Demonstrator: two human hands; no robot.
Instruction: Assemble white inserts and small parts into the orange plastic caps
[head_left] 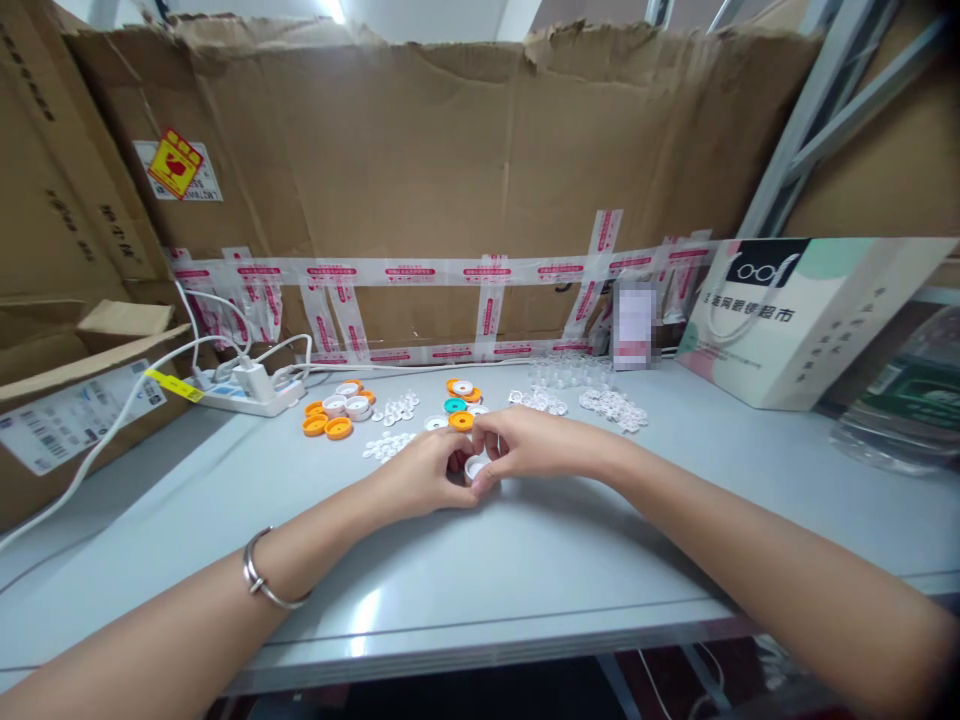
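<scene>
A small white ring-shaped cap sits between the two hands at the middle of the grey table, pinched from both sides so that only part of it shows. The left hand is curled nearly closed, its fingertips pressed against the cap's left edge, and a silver bangle circles that wrist. The right hand comes in from the right, fingers bent and drawn together over the cap's right and far side; thumb and forefinger appear to grip it, though the exact hold is hidden behind the knuckles. Just beyond the fingers lie an orange cap, a teal cap and another orange-and-white cap. Further left sits a cluster of orange and white caps, with small clear plastic pieces scattered between the two groups. More clear pieces are heaped far right of the hands. At the far left a white power strip with a plugged-in charger trails white cables across the table toward an open cardboard box. A taped cardboard wall stands along the far edge, and a white paper bag leans at the far right. Nothing lies on the table between the hands and the near edge.
</scene>
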